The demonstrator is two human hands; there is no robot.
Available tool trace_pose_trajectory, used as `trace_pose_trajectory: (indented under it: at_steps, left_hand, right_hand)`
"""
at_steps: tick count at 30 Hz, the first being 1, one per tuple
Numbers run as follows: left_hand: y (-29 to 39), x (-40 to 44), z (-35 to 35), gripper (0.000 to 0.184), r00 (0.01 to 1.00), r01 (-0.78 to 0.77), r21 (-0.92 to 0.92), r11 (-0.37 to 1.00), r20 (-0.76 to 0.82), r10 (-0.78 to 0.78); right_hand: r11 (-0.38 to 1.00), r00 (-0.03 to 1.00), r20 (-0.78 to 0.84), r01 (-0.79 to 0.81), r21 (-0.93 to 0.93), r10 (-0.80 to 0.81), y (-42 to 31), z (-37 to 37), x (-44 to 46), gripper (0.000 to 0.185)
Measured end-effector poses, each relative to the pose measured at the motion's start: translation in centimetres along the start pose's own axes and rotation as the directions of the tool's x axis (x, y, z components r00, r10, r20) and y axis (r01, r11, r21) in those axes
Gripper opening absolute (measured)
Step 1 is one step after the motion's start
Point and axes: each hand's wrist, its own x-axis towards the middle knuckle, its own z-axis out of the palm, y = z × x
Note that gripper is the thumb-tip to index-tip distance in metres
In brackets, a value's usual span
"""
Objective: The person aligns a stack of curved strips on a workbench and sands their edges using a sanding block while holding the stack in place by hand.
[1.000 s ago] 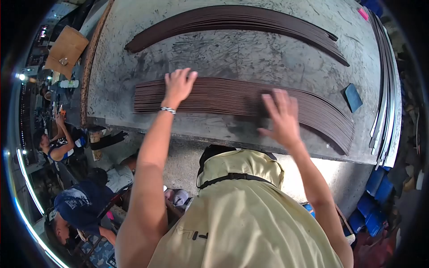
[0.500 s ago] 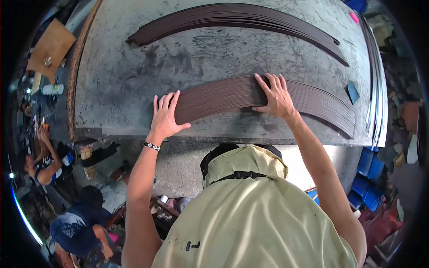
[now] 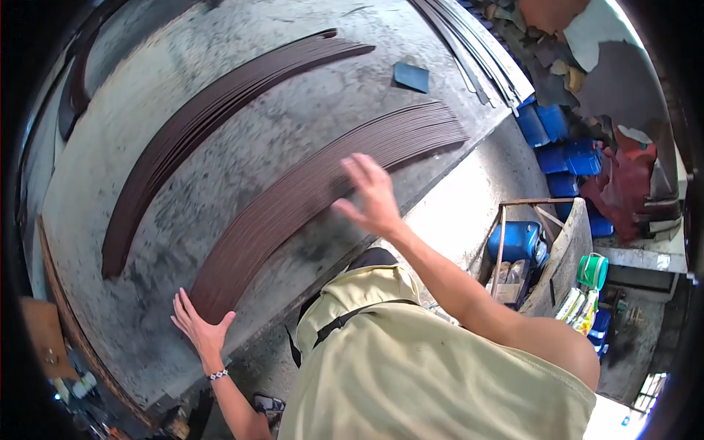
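Note:
A wide, curved band of thin brown strips (image 3: 275,213), lying side by side, rests on the grey worktable (image 3: 172,235). At its lower left end is my left hand (image 3: 202,334), fingers and thumb spread around the strip ends. My right hand (image 3: 375,199), slightly blurred, hovers over or just beside the near edge of the band with its fingers apart and nothing in them. Whether it touches the strips I cannot tell. A second curved bundle of dark brown strips (image 3: 194,121) lies farther back on the table.
A small dark blue-green piece (image 3: 411,77) lies beyond the band. Long dark strips (image 3: 469,48) run along the table's right end. Blue containers (image 3: 546,125) and a wooden-framed bin (image 3: 565,253) stand to the right. A brown sheet (image 3: 44,337) is at the lower left.
My view has turned to the right, so the table appears tilted. My right hand has come off the strips towards the table's near edge. My left hand stays at the band's left end.

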Motion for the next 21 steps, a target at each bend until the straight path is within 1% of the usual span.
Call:
trace_pose_trajectory:
  at_steps: [1, 2, 3, 4, 5, 6, 7, 8, 9, 10, 12, 13, 14, 16, 17, 19, 20, 21]
  left_hand:
    - [1.8, 1.2, 0.5, 0.151, 1.0, -0.007, -0.01, 1.0, -0.019, 0.007]
    - [4.4, 2.3, 1.1, 0.151, 0.999, -0.012, -0.018, 1.0, -0.04, 0.012]
    - [7.6, 3.6, 1.4, 0.15, 0.998, -0.015, -0.025, 1.0, -0.061, 0.014]
    - [11.2, 5.2, 2.1, 0.147, 0.995, -0.086, -0.067, 0.994, -0.064, 0.082]
    - [16.5, 7.0, 2.0, 0.142, 0.992, -0.129, -0.11, 0.986, -0.015, 0.128]
    - [21.5, 9.1, 1.9, 0.142, 0.972, -0.232, -0.17, 0.958, -0.014, 0.233]
    - [26.2, 10.9, 2.4, 0.142, 0.953, -0.295, -0.211, 0.932, 0.008, 0.304]
    - [30.1, 12.4, 3.7, 0.141, 0.929, -0.362, -0.192, 0.912, 0.001, 0.37]
    - [34.0, 13.8, 4.5, 0.143, 0.917, -0.386, -0.18, 0.905, 0.032, 0.398]
    - [37.0, 15.0, 5.5, 0.144, 0.9, -0.425, -0.201, 0.883, 0.008, 0.435]
    - [41.5, 17.0, 7.3, 0.146, 0.886, -0.441, -0.179, 0.879, 0.068, 0.459]
    - [43.2, 17.7, 7.8, 0.147, 0.877, -0.448, -0.159, 0.88, 0.114, 0.467]
    - [44.2, 18.1, 8.4, 0.147, 0.881, -0.441, -0.132, 0.888, 0.123, 0.456]
    - [45.7, 18.7, 9.4, 0.147, 0.888, -0.43, -0.079, 0.899, 0.144, 0.437]
    - [46.1, 19.0, 9.6, 0.147, 0.891, -0.419, -0.085, 0.904, 0.153, 0.428]
    - [46.2, 19.3, 9.6, 0.145, 0.902, -0.387, -0.09, 0.918, 0.172, 0.397]
    - [46.3, 19.2, 9.7, 0.142, 0.908, -0.379, -0.112, 0.919, 0.15, 0.392]
    - [46.2, 19.3, 9.8, 0.141, 0.908, -0.385, -0.108, 0.917, 0.133, 0.397]
  right_hand:
    - [0.993, 0.985, -0.126, -0.115, 0.006, 0.115, 3.6, -1.3, -0.7, 0.084]
    - [0.968, 0.932, -0.272, -0.25, -0.008, 0.238, 6.6, -3.5, -1.1, 0.073]
    - [0.92, 0.848, -0.428, -0.382, -0.087, 0.311, 12.2, -3.6, -2.2, 0.071]
    - [0.866, 0.728, -0.532, -0.499, 0.022, 0.433, 18.2, -4.1, -3.2, 0.073]
    - [0.759, 0.596, -0.567, -0.646, 0.082, 0.569, 22.1, -5.3, -3.5, 0.076]
    - [0.696, 0.512, -0.565, -0.7, 0.162, 0.647, 24.9, -6.8, -3.2, 0.078]
    - [0.719, 0.53, -0.573, -0.676, 0.159, 0.625, 27.1, -7.0, -2.9, 0.079]
    - [0.743, 0.548, -0.582, -0.651, 0.155, 0.601, 28.9, -7.5, -2.2, 0.079]
    - [0.768, 0.566, -0.594, -0.624, 0.145, 0.572, 30.5, -8.4, -1.4, 0.08]
    - [0.788, 0.605, -0.581, -0.606, 0.106, 0.544, 31.2, -9.3, -0.3, 0.081]
    - [0.779, 0.62, -0.606, -0.627, -0.001, 0.499, 32.4, -10.9, 2.6, 0.081]
    - [0.771, 0.629, -0.616, -0.635, -0.053, 0.475, 33.2, -11.8, 4.1, 0.081]
    - [0.779, 0.587, -0.663, -0.627, -0.009, 0.464, 34.8, -12.8, 5.9, 0.078]
    - [0.763, 0.589, -0.678, -0.643, -0.063, 0.44, 39.8, -14.4, 9.1, 0.072]
    - [0.756, 0.591, -0.685, -0.649, -0.089, 0.426, 42.3, -15.3, 10.5, 0.069]
    - [0.842, 0.7, -0.598, -0.535, -0.076, 0.391, 46.7, -16.8, 13.5, 0.056]
    - [0.874, 0.744, -0.562, -0.481, -0.074, 0.362, 47.6, -17.0, 15.3, 0.049]
    - [0.906, 0.802, -0.512, -0.411, -0.1, 0.307, 46.0, -17.3, 16.9, 0.048]
